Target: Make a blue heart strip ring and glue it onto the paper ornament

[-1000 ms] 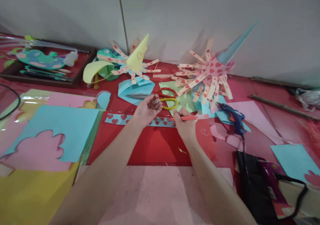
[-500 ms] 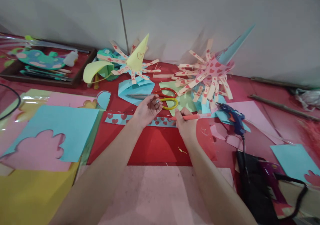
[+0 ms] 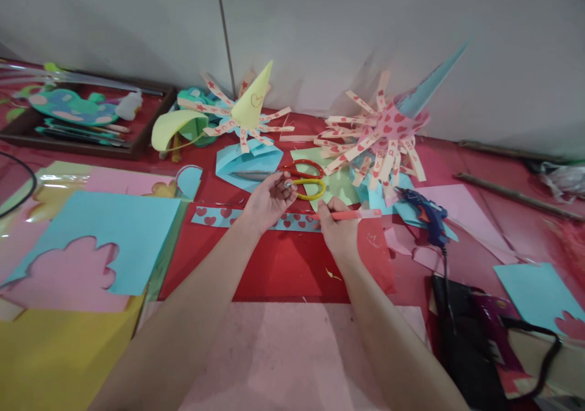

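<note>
A long light-blue paper strip (image 3: 219,217) printed with red hearts lies across a red sheet (image 3: 274,265). My right hand (image 3: 338,225) is shut on a red marker (image 3: 350,214), its tip at the strip's right part and its pale end pointing right. My left hand (image 3: 272,201) rests over the strip's middle, palm turned up, with loosely curled fingers and a small shiny spot, perhaps a ring, on one of them. I see nothing held in it. Just beyond its fingertips lie scissors (image 3: 304,169) with red and yellow handles, their blades pointing left.
Two paper crafts, a yellow-coned one (image 3: 250,103) and a blue-coned one (image 3: 397,119), stand by the wall. A glue gun (image 3: 427,213) lies right, above a black case (image 3: 470,344). Stacked coloured paper (image 3: 123,216) and a tray (image 3: 137,146) of tools are left.
The right hand and marker shift very slightly along the strip, the marker's rear end tipping a little up and back down. My left hand and the scissors stay in place.
</note>
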The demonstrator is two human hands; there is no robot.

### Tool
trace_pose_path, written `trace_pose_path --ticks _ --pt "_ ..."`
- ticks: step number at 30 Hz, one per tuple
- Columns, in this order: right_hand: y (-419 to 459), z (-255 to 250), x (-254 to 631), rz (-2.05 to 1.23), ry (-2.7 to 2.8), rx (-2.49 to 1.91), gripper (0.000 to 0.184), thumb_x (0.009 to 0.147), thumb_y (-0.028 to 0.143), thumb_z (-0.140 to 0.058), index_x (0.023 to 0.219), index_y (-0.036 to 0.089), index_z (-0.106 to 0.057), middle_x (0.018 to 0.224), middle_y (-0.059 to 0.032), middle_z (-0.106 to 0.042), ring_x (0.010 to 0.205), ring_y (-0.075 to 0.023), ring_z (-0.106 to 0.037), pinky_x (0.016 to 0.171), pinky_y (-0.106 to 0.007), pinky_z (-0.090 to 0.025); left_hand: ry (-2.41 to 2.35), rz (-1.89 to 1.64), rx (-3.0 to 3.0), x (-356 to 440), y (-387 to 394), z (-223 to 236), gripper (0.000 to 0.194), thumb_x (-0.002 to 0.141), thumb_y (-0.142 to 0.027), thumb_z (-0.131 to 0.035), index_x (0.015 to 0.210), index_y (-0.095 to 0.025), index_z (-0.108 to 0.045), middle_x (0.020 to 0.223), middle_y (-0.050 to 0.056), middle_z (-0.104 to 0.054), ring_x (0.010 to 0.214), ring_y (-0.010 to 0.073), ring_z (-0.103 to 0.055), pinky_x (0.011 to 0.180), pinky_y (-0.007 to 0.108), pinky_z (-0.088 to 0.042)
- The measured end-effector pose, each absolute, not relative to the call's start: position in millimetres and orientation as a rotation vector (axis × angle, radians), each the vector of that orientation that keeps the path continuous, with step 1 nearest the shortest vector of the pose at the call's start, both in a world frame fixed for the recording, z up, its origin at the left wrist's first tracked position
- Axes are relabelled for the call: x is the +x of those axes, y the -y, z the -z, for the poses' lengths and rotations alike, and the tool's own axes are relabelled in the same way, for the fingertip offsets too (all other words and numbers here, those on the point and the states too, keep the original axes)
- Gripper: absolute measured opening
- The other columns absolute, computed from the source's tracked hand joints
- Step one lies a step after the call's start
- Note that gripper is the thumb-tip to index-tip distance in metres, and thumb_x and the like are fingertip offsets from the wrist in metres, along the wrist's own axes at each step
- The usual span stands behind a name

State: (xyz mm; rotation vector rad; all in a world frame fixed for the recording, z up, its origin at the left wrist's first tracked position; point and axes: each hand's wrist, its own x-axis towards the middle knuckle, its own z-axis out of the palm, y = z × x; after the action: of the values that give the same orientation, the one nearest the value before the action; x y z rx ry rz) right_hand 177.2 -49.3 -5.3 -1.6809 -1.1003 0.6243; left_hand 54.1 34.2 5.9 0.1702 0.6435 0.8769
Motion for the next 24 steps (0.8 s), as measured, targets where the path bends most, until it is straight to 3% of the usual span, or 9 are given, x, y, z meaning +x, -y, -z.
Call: trace_pose_path --ticks 8,16,24 --pt "48.7 3.8 177.6 -0.620 1.052 -1.676 0.032 0.075 0.025 -0.047 0.053 0.023 -0.024 0.043 0.0082 -0.032 0.042 -0.0092 -0.051 0.042 -0.019 -0.038 -0.647 -0.873 0.175 53.8 -34.3 -6.3 0.017 0.083 -0.014 -0.048 0.068 -0.014 -0.056 0.050 -0.003 -0.051 0.050 0.0068 -0.055 0.058 0.018 -0.048" --pt "46.5 9.2 182.0 -0.703 0.967 -1.627 0.035 0.078 0.034 -0.052 0.055 0.023 -0.028 0.043 0.0087 -0.031 0.038 -0.0098 -0.048 0.037 -0.020 -0.037 -0.644 -0.871 0.167 53.7 -34.2 -6.9 0.018 0.084 -0.013 -0.046 0.069 -0.014 -0.056 0.051 -0.003 -0.052 0.050 0.0065 -0.055 0.057 0.018 -0.048" --pt "48.6 7.6 179.5 -0.648 1.062 -1.668 0.034 0.079 0.031 -0.049 0.055 0.023 -0.027 0.046 0.0085 -0.031 0.040 -0.0098 -0.050 0.040 -0.020 -0.036 -0.629 -0.874 0.173 53.7 -34.1 -4.6 0.023 0.086 -0.014 -0.042 0.069 -0.013 -0.057 0.052 -0.002 -0.053 0.051 0.0069 -0.056 0.058 0.019 -0.048"
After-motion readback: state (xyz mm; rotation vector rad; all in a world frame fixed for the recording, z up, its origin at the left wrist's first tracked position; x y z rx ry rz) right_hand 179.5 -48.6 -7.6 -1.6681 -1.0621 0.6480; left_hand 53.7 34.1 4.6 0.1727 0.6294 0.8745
